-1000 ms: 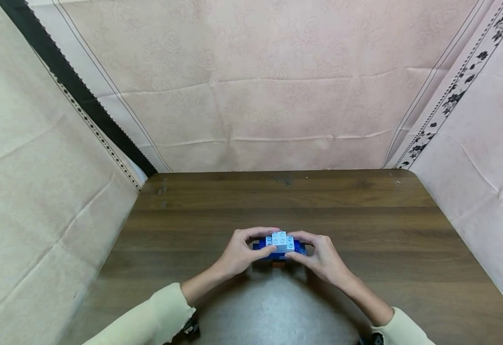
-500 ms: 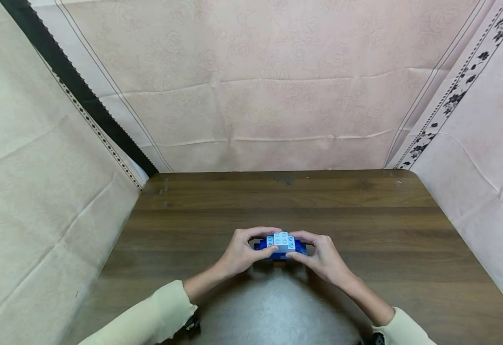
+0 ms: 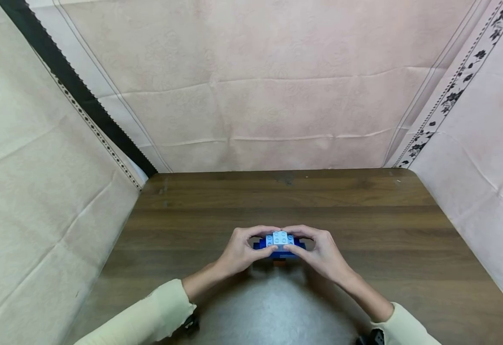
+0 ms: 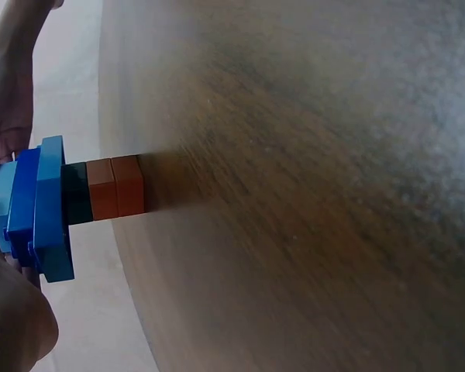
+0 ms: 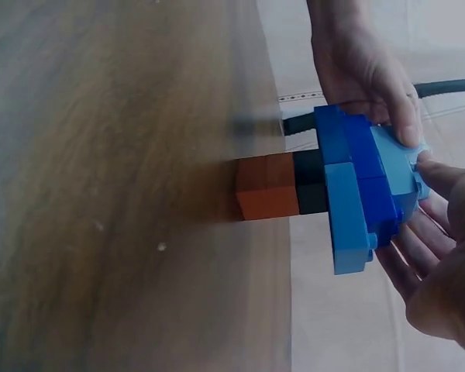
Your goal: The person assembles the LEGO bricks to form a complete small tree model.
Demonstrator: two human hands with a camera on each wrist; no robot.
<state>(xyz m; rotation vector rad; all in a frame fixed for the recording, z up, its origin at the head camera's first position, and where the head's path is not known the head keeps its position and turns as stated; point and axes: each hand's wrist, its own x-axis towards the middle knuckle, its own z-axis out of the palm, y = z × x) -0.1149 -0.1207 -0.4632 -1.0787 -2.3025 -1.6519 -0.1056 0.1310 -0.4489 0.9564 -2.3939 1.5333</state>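
Observation:
A stack of toy building bricks (image 5: 345, 186) stands upright on the table. Two orange-brown bricks (image 4: 116, 187) form its foot, with a dark brick (image 5: 310, 181) above them. Wider blue layers (image 3: 258, 246) spread out over this stem, and light blue bricks (image 3: 280, 237) step up to the top. My left hand (image 3: 244, 249) pinches the upper bricks from the left, thumb in front and fingers behind. From the right, my right hand (image 3: 320, 250) holds the same light blue bricks between thumb and fingers. Both thumb tips lie close together at the front face.
The brown wood-grain table (image 3: 191, 206) reaches back to a pale patterned cloth (image 3: 277, 86) hanging behind it. More cloth (image 3: 53, 201) hangs along the left side, and a floral-edged cloth (image 3: 484, 167) along the right.
My right hand has shifted slightly inward to the left along the top bricks, its fingertips now meeting the left hand's behind them. The left hand and the stack stay nearly in place.

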